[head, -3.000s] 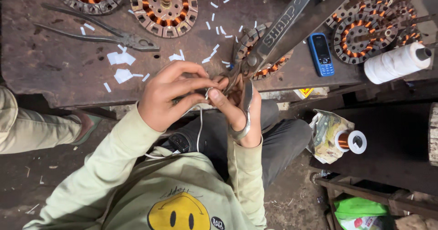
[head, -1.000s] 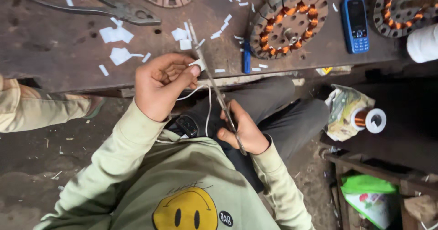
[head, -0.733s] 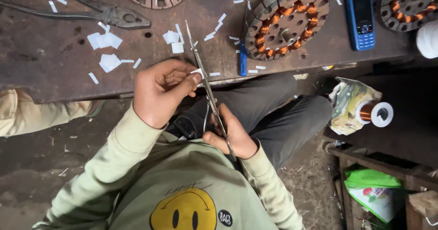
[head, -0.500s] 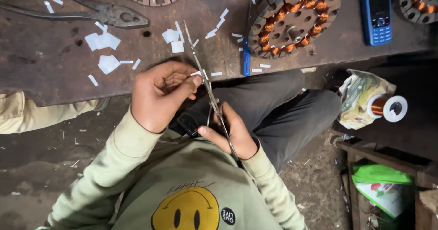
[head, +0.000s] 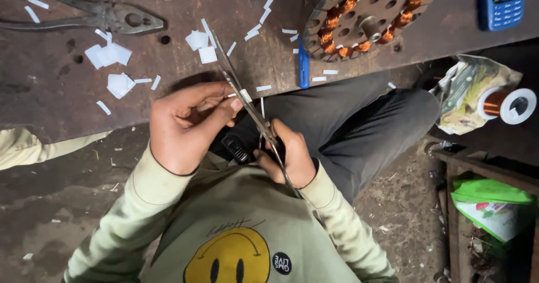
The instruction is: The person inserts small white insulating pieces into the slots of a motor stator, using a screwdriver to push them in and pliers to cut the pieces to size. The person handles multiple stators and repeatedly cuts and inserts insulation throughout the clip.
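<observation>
My right hand (head: 287,158) grips the handles of long metal scissors (head: 242,91). The blades point up and left over the edge of a dark workbench (head: 50,100). My left hand (head: 188,124) pinches a small white paper strip (head: 246,96) right against the blades. Both hands are close together above my lap, over dark trousers (head: 359,120). A thin white strip (head: 261,108) hangs just beside the scissors.
Cut white paper scraps (head: 112,54) litter the bench beside large pliers (head: 104,18). A motor stator with copper windings (head: 368,19), a blue pen-like tool (head: 303,67) and a blue phone (head: 501,2) lie at the top right. A copper wire spool (head: 508,104) and a green bag (head: 494,201) are on the right.
My hands dropped from the bench edge to my lap, and the scissors turned to point up and left. The view drifted, carrying the stator and phone toward the upper right.
</observation>
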